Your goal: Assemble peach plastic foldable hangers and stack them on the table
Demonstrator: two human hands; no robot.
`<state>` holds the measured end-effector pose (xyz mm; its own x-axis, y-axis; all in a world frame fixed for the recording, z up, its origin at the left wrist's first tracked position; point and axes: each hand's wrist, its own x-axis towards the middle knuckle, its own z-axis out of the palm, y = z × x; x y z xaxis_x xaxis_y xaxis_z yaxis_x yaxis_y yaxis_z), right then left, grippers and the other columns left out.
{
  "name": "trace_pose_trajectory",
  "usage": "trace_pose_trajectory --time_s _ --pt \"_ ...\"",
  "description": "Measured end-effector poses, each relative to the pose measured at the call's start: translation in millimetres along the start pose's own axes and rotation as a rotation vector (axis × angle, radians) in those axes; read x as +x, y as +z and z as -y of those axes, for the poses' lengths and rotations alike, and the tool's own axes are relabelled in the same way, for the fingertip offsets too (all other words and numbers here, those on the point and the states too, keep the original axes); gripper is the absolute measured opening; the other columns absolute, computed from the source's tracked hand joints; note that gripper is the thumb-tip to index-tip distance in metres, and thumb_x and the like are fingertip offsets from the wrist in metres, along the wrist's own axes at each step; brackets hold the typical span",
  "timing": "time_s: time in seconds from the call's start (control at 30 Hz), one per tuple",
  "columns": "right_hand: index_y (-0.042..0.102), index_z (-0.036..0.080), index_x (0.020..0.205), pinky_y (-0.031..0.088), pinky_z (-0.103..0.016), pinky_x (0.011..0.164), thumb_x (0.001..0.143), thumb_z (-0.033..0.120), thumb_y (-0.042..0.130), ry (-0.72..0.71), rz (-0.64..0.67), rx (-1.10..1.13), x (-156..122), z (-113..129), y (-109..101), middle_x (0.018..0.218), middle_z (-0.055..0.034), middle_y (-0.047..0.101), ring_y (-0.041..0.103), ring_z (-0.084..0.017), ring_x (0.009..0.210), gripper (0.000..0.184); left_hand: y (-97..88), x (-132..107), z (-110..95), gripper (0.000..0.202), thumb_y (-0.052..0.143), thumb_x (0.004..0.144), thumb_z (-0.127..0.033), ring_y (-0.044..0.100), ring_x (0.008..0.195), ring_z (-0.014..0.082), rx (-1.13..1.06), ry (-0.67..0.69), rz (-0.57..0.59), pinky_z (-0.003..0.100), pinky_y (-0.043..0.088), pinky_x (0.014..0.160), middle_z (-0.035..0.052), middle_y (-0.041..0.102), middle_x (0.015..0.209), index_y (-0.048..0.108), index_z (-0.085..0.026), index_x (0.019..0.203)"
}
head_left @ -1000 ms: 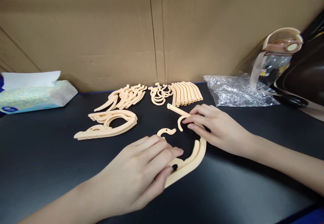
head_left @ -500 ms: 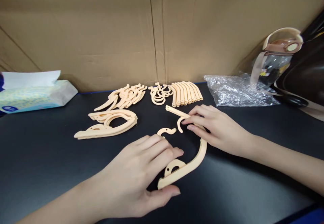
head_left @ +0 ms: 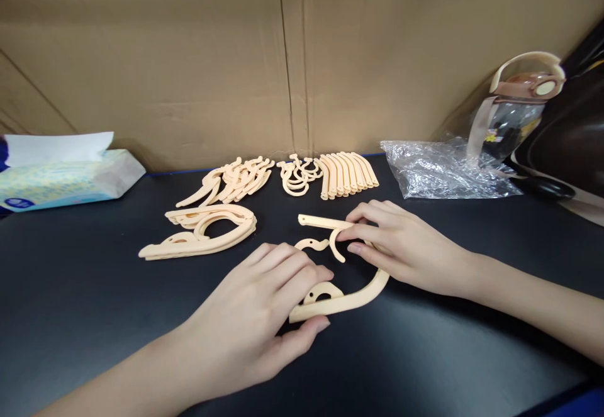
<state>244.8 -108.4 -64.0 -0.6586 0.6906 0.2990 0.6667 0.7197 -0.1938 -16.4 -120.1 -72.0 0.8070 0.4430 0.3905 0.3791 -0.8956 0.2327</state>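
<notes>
A beige plastic folding hanger [head_left: 365, 296], bent into a wide C with a small curved hook [head_left: 336, 247], lies between my hands on the black tabletop. My right hand [head_left: 396, 241] is closed over its far bend, with the fingertips at the hook. My left hand [head_left: 271, 307] curls round the end of the near arm, thumb below and fingers above. Just beyond the left fingers rests a loose curved hanger piece [head_left: 311, 244], partly hidden by them. Left of it, folded hangers [head_left: 226, 241] lie stacked.
Toward the back are a pile of hanger arms [head_left: 243, 178], several loose hooks [head_left: 297, 175] and a row of bent bars [head_left: 346, 175]. A tissue pack [head_left: 70, 178] is at far left. A crinkled clear bag [head_left: 443, 172] and a water bottle [head_left: 516, 115] stand right, before a cardboard wall [head_left: 189, 58].
The hanger has turned slightly, its far arm end moving left and nearer and its near arm shifting away from me. Both hands stay on it; my left thumb has moved up a little.
</notes>
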Motion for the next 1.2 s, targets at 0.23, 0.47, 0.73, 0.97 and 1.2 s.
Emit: trace_pose_trajectory --time_s 0.23,0.47,0.73,0.97,1.2 --pt "0.067 0.019 0.11 0.044 -0.035 0.085 0.103 0.023 0.046 -0.06 0.021 0.02 0.4 0.7 -1.4 0.109 -0.0078 0.062 0.056 -0.019 0.092 0.023 1.5 0.0 2.0 0.017 0.054 0.099 -0.021 0.057 0.095 0.0184 0.025 -0.048 -0.019 0.033 0.038 0.081 -0.0002 0.066 0.103 0.057 -0.02 0.115" --pt "0.066 0.022 0.109 0.042 -0.034 0.083 0.102 0.021 0.046 -0.105 0.05 0.038 0.0 2.4 -3.4 0.108 -0.0064 0.061 0.054 -0.018 0.09 0.022 2.0 -0.1 2.4 0.013 0.052 0.1 -0.022 0.056 0.095 0.0197 0.06 -0.056 -0.027 0.034 0.036 0.081 0.0 0.066 0.102 0.057 -0.021 0.112" --pt "0.067 0.022 0.109 0.041 -0.033 0.081 0.103 0.021 0.045 -0.139 0.062 0.025 0.1 3.9 -3.6 0.104 -0.0058 0.061 0.052 -0.018 0.087 0.024 2.0 0.2 3.8 0.015 0.051 0.1 -0.018 0.056 0.092 0.0207 0.155 -0.007 -0.05 0.035 0.037 0.081 0.0022 0.066 0.105 0.058 -0.02 0.113" --pt "0.068 0.021 0.113 0.041 -0.032 0.08 0.104 0.023 0.043 -0.155 0.077 0.013 -0.3 6.2 -4.7 0.104 -0.007 0.062 0.053 -0.018 0.085 0.027 -0.3 1.2 1.7 0.01 0.05 0.1 -0.017 0.051 0.076 0.0198 0.348 0.034 -0.112 0.034 0.038 0.07 0.0028 0.062 0.087 0.059 -0.017 0.095" --pt "0.067 0.018 0.112 0.038 -0.032 0.081 0.105 0.03 0.045 -0.198 0.027 0.1 0.4 7.1 -7.2 0.094 -0.0049 0.063 0.054 -0.017 0.081 0.027 -3.6 2.0 1.9 0.025 0.054 0.099 -0.021 0.048 0.064 0.0176 0.429 -0.011 -0.122 0.033 0.038 0.063 -0.0007 0.058 0.069 0.055 -0.019 0.075"
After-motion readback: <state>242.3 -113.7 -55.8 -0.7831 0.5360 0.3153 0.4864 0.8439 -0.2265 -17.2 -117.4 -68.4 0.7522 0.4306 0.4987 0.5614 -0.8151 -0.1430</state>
